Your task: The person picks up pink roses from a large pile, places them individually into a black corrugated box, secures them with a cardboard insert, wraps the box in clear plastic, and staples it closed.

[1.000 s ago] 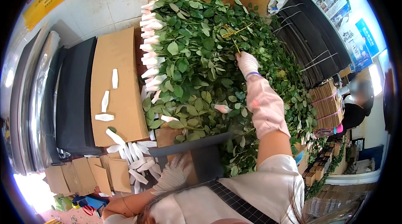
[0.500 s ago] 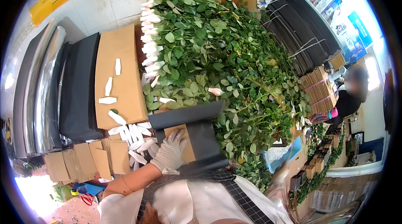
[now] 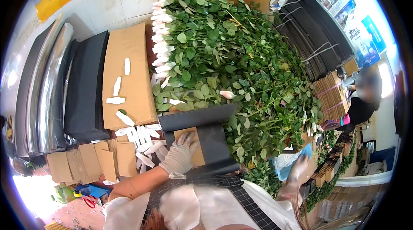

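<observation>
My left hand (image 3: 181, 154), in a pale glove, lies flat with fingers stretched on a brown cardboard piece (image 3: 197, 148). That piece rests on a black wrapping sheet (image 3: 215, 144), whose far edge stands folded up as a dark flap (image 3: 198, 117). Out to the right, my right hand (image 3: 298, 167) is beside a blue plastic tub (image 3: 284, 170) with whitish contents. Its fingers are blurred, and whether they hold anything is not visible. Just beyond the flap lie a loose pale-pink rose (image 3: 227, 95) and a white-sleeved bud (image 3: 177, 102).
A large heap of leafy rose stems (image 3: 241, 58) fills the far side, sleeved heads leftward. Left are white foam sleeves (image 3: 144, 137), a brown cardboard stack (image 3: 129, 41), black sheets (image 3: 86, 84) and red scissors (image 3: 89, 201). At right, another person (image 3: 360, 109) stands by bundled cardboard (image 3: 331, 94).
My right hand has come more into sight beside the blue tub. My left hand stays flat on the cardboard, and the whole view has shifted slightly.
</observation>
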The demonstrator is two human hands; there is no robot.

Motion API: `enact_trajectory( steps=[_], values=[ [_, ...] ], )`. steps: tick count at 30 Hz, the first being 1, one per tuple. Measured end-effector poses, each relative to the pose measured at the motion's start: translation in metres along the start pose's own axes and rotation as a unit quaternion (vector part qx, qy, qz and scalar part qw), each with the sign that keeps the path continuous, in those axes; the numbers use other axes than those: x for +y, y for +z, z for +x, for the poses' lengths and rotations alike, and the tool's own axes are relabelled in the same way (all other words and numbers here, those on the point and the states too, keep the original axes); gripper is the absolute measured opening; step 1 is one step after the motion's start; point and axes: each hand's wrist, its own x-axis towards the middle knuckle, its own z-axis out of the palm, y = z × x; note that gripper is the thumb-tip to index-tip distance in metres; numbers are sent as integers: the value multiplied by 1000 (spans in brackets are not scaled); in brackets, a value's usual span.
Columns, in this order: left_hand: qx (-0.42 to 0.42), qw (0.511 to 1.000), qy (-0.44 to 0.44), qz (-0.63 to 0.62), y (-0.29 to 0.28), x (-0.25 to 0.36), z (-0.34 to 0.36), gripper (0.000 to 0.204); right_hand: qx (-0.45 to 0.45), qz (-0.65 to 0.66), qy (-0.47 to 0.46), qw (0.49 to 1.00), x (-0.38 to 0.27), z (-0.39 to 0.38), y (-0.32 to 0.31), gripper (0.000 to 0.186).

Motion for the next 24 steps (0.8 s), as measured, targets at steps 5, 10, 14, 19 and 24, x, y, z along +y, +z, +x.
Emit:
enact_trajectory(
  steps=[5, 10, 14, 19, 24],
  values=[
    [-2, 999, 31, -17, -3, -3, 9, 79, 95, 410, -345, 839, -345, 44, -39, 31],
    [33, 998, 51, -30, 11, -11, 6, 57, -255, 145, -659, 692, -531, -6, 30, 28],
    [119, 990, 57, -52, 28, -13, 6, 26, -65, -158, -721, 671, -541, -47, 120, 29],
    [183, 979, 66, -67, 38, -18, 8, 27, -109, -179, -715, 667, -568, -37, 123, 21],
    [125, 988, 81, -50, 29, -17, 10, 32, -12, 98, -622, 776, -535, 55, 45, 12]
  ],
)
